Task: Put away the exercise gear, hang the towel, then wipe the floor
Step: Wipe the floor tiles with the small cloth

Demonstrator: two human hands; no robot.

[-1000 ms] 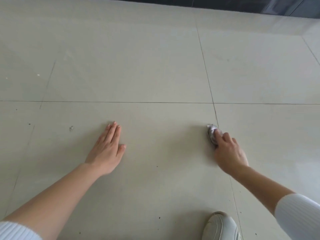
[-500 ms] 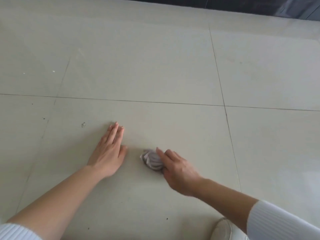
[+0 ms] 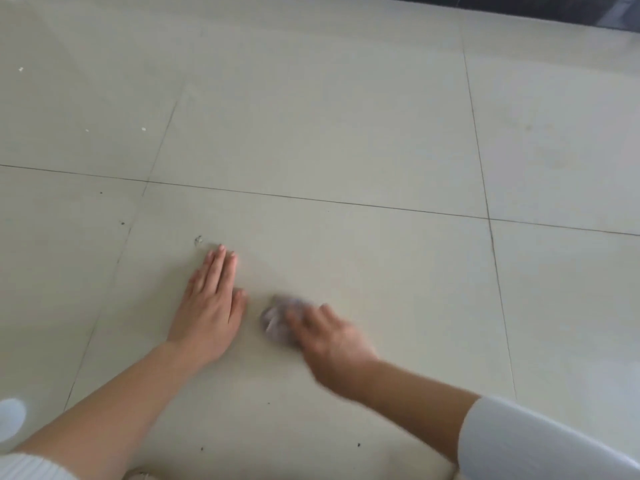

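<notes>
Floor-wiping stage, by my reading: no exercise gear or towel in sight, only the pale tiled floor [image 3: 346,133]. Left hand [image 3: 211,306] planted flat on the tile, fingers straight and pressed together, thumb tucked alongside, likely propping the body. Right hand [image 3: 329,341] just beside it, holding a small crumpled cloth [image 3: 277,320] down on the floor. The cloth pokes out ahead of the fingers, near the left thumb but apart from it. Right hand is smeared by blur, so I cannot tell whether its fingers are spread or bunched, only that they lie over the wad. Greyish fleck [image 3: 198,240] sits just beyond the left fingertips; dark specks [image 3: 202,448] lie nearer the body; white flecks [image 3: 143,128] far off to the left. To wipe well: press the wad firmly, overlap the strokes, work one tile at a time up to the grout line [image 3: 346,203]. Lift the propping hand off ground not yet wiped, then take the fleck ahead of it. Refold the cloth once a face looks soiled.
</notes>
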